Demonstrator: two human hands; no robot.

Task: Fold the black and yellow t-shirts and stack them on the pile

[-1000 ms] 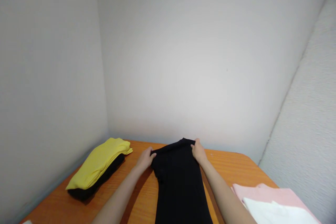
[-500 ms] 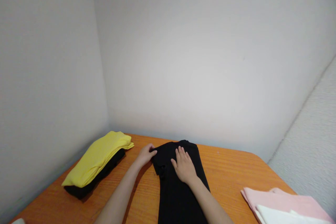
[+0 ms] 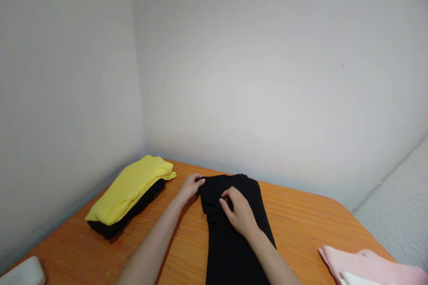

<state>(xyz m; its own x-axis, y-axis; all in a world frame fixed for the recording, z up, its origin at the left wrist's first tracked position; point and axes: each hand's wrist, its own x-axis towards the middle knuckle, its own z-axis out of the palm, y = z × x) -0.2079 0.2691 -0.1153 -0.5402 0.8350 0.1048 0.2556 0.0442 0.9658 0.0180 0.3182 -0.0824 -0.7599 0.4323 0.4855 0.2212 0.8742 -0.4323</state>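
A black T-shirt (image 3: 230, 240) lies folded lengthwise on the wooden table, its collar end toward the wall and its lower end running out of view at the bottom. My left hand (image 3: 192, 185) pinches the outer corner of its short sleeve at the upper left. Cloth is bunched in small folds near the sleeve's lower edge. Over the shirt's upper part, my right hand (image 3: 240, 211) is curled, thumb and forefinger bent toward each other with a small gap between the tips. No cloth shows lifted in it.
Against the left wall, a folded yellow garment (image 3: 130, 187) rests on a folded black garment (image 3: 117, 227). Folded pink cloth (image 3: 371, 262) and white cloth (image 3: 357, 279) lie at the right front. A white object (image 3: 25, 274) is cut off at the lower left. Walls bound the table (image 3: 301, 218).
My right hand has gone from lying flat on the shirt to curled fingers. My left hand keeps its pinch on the sleeve. The view has shifted slightly, showing more of the white object.
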